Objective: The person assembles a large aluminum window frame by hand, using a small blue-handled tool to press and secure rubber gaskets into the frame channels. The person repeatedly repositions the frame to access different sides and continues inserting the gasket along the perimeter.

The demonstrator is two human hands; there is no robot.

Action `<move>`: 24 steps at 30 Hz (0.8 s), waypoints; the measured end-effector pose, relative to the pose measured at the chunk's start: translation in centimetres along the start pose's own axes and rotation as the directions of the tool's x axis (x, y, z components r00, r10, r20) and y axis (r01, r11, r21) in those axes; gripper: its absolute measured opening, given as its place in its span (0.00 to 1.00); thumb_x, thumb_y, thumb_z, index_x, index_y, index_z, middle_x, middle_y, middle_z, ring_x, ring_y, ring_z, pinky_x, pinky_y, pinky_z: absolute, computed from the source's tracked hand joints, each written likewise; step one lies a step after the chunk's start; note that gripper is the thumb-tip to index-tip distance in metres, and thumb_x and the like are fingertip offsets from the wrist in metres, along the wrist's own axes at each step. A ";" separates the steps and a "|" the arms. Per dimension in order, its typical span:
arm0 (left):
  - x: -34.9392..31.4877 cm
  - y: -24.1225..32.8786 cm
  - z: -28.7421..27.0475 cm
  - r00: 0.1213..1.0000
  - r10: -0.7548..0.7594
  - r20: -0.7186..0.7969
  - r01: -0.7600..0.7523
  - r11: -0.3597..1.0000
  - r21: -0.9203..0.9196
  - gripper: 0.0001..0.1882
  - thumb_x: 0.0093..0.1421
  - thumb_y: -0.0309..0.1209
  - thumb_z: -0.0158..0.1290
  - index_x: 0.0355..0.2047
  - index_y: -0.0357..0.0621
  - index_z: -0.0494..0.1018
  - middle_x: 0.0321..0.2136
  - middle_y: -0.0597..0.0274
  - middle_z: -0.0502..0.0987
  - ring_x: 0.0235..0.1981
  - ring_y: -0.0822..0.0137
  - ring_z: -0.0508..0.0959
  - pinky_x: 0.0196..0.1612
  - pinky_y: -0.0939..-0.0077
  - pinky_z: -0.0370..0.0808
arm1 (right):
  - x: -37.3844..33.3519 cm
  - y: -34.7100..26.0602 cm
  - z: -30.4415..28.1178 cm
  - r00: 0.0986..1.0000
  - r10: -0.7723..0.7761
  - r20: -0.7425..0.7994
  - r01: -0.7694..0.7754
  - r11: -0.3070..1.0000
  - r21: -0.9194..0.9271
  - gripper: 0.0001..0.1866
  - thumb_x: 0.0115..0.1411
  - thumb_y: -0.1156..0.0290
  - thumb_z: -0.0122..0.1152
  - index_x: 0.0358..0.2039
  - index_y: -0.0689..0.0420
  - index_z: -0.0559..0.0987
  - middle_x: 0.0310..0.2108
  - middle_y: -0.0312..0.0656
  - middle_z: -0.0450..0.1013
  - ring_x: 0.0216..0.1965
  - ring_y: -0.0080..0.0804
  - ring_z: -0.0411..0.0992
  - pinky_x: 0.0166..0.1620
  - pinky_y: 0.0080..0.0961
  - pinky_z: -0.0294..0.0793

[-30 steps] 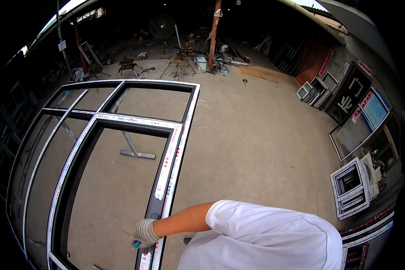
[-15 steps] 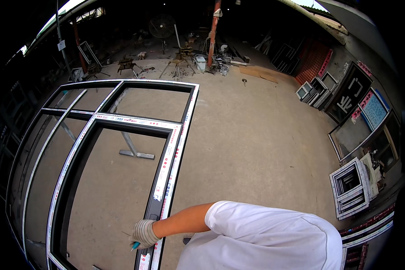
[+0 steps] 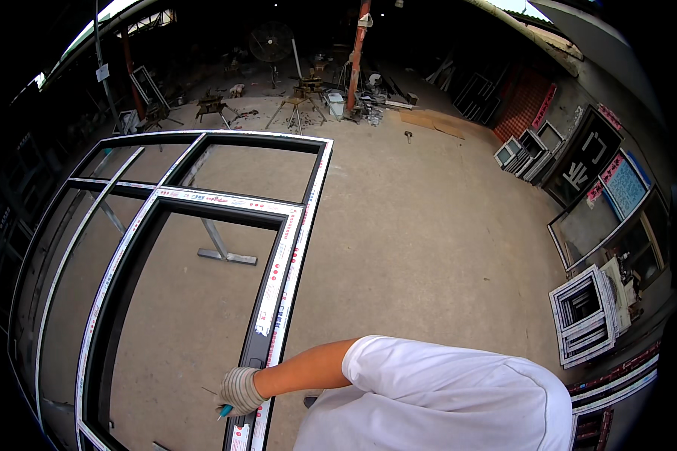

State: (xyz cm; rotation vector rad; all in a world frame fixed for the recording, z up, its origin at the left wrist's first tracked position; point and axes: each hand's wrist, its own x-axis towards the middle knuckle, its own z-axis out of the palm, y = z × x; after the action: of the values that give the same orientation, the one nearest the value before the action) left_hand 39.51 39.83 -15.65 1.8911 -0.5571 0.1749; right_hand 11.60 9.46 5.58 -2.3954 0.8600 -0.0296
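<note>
My right hand (image 3: 241,391), in a grey striped knit glove, rests at the right side rail of a large window frame (image 3: 277,289). Its fingers are closed around a small teal-handled tool (image 3: 225,411); a thin tip pokes out beside the glove, and the tool's exact kind is unclear. Under the hand, a dark lock or handle plate (image 3: 257,347) runs along the rail. Black profiles with printed white protective film make up the frame, split by crossbars into several openings. My left hand is out of view.
A metal support leg (image 3: 228,258) shows through the opening. At right, small window frames (image 3: 583,316) and glazed panels (image 3: 587,229) lean by the wall. Farther back stand a red post (image 3: 358,56), work stands (image 3: 297,101), a large fan (image 3: 271,43) and a hammer (image 3: 408,136).
Almost nothing differs. The view has shifted very slightly, and my right hand stays at the same spot on the rail with the teal-handled tool.
</note>
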 end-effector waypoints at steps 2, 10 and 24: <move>-0.1 0.8 0.9 1.000 -0.001 -0.005 0.001 1.000 0.003 0.12 0.70 0.35 0.56 0.42 0.36 0.75 0.36 0.55 0.77 0.38 0.58 0.77 0.45 0.64 0.77 | 0.1 0.0 -0.1 1.000 -0.011 -0.002 0.011 1.000 0.006 0.18 0.65 0.49 0.55 0.38 0.50 0.80 0.30 0.47 0.80 0.34 0.54 0.78 0.39 0.47 0.76; 0.4 3.0 1.1 1.000 -0.004 -0.009 0.004 1.000 0.018 0.12 0.70 0.35 0.56 0.42 0.36 0.75 0.37 0.54 0.77 0.38 0.58 0.77 0.45 0.64 0.77 | 0.3 0.2 0.4 1.000 -0.007 0.000 0.007 1.000 0.024 0.16 0.64 0.50 0.56 0.42 0.46 0.81 0.31 0.44 0.81 0.36 0.52 0.79 0.40 0.47 0.76; 0.4 3.3 1.4 1.000 -0.013 -0.011 0.013 0.999 0.044 0.13 0.70 0.35 0.56 0.43 0.36 0.75 0.37 0.53 0.77 0.39 0.57 0.78 0.45 0.64 0.78 | 0.2 0.5 0.7 1.000 -0.004 -0.002 0.004 1.000 0.029 0.16 0.64 0.51 0.56 0.44 0.46 0.81 0.32 0.44 0.81 0.36 0.51 0.79 0.41 0.48 0.76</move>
State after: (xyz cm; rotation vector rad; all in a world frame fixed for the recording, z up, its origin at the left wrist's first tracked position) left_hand 38.13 37.46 -13.26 1.9350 -0.5376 0.1904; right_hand 11.63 9.37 4.74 -2.3708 0.8507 -0.0457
